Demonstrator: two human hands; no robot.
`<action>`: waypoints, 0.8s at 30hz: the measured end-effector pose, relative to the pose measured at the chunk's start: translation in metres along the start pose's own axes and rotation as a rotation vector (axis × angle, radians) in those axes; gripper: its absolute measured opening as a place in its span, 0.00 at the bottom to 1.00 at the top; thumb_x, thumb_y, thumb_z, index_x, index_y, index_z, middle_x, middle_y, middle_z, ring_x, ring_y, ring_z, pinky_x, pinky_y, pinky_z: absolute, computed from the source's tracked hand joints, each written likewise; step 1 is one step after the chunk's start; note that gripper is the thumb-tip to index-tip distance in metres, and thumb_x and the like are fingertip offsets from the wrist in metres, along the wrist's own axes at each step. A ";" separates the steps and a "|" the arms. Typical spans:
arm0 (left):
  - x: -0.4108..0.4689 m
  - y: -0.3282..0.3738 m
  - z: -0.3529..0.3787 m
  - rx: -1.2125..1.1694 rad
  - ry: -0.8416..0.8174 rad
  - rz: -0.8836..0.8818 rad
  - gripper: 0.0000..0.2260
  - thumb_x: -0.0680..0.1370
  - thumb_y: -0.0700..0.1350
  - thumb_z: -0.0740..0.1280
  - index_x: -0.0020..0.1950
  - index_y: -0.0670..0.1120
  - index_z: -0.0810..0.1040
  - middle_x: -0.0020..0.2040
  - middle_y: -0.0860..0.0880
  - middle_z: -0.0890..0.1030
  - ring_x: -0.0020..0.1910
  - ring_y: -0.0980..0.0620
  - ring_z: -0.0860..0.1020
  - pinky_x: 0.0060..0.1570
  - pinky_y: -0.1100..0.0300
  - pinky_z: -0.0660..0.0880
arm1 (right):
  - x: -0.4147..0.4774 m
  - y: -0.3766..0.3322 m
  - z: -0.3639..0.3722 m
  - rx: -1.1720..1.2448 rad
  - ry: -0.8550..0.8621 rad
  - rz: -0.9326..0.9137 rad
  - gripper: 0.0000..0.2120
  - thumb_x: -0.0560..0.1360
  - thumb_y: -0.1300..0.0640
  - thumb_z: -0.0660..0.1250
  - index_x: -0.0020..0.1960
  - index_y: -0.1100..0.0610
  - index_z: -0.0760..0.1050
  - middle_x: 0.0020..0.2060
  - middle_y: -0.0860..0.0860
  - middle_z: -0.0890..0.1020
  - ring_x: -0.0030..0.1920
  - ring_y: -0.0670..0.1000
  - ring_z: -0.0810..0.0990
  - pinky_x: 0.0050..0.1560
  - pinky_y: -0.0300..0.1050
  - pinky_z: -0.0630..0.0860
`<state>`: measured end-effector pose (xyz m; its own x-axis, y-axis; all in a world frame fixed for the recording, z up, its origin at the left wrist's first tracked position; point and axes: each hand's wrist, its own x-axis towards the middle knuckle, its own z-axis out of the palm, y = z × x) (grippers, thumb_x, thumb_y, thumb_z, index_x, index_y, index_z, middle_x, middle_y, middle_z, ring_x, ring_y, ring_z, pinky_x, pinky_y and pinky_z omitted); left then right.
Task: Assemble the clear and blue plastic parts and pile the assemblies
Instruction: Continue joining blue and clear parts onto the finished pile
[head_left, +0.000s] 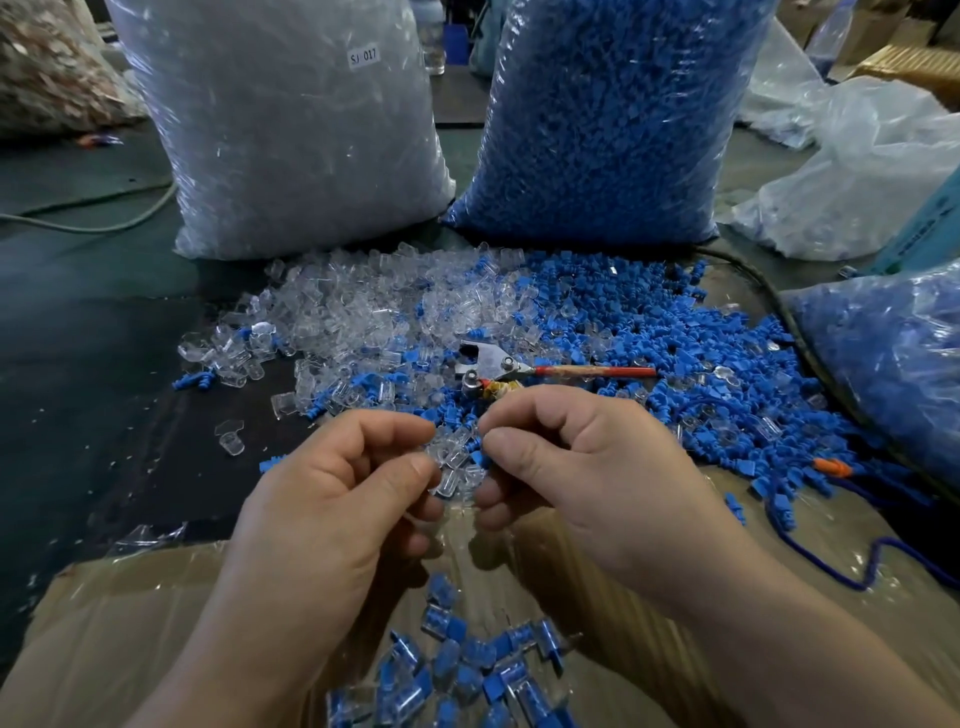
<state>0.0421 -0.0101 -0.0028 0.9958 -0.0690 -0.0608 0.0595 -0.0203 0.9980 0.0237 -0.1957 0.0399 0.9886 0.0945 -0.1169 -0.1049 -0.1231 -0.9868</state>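
- Bag of clear parts (291, 130) stands far left, full; loose clear parts (337, 312) spill out in front of it.
- My left hand (337, 499) pinches a clear part (452, 462) between thumb and forefinger.
- A small pile of finished assemblies (467, 670) lies near me on the cardboard (130, 623).
- My right hand (587, 467) meets the left, fingers curled on the same piece; I cannot tell whether a blue insert is seated in it.
- Loose blue parts (649, 332) and the full blue bag (613, 119) sit on the right, so I judge most of the work remains.
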 end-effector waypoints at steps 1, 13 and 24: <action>0.000 0.000 0.000 -0.001 -0.001 -0.007 0.09 0.72 0.44 0.73 0.47 0.57 0.85 0.38 0.47 0.85 0.34 0.50 0.84 0.31 0.62 0.78 | -0.001 -0.001 0.001 0.049 -0.016 -0.003 0.05 0.78 0.58 0.66 0.45 0.53 0.80 0.35 0.56 0.84 0.35 0.53 0.85 0.34 0.44 0.81; -0.004 0.003 0.002 0.047 -0.032 -0.036 0.11 0.76 0.39 0.72 0.46 0.56 0.85 0.38 0.46 0.85 0.34 0.51 0.84 0.31 0.62 0.78 | -0.002 0.011 0.014 -0.691 0.068 -0.455 0.10 0.77 0.47 0.58 0.53 0.46 0.77 0.47 0.39 0.77 0.50 0.40 0.76 0.50 0.38 0.74; -0.006 0.010 0.001 -0.032 -0.088 -0.023 0.16 0.59 0.55 0.75 0.45 0.54 0.85 0.39 0.44 0.85 0.35 0.46 0.84 0.36 0.56 0.81 | -0.005 0.008 0.018 -0.910 0.104 -0.633 0.15 0.79 0.53 0.58 0.61 0.55 0.78 0.48 0.50 0.79 0.45 0.50 0.77 0.37 0.52 0.78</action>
<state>0.0369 -0.0108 0.0072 0.9842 -0.1560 -0.0839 0.0864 0.0089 0.9962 0.0157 -0.1799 0.0309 0.8446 0.3186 0.4304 0.4974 -0.7644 -0.4103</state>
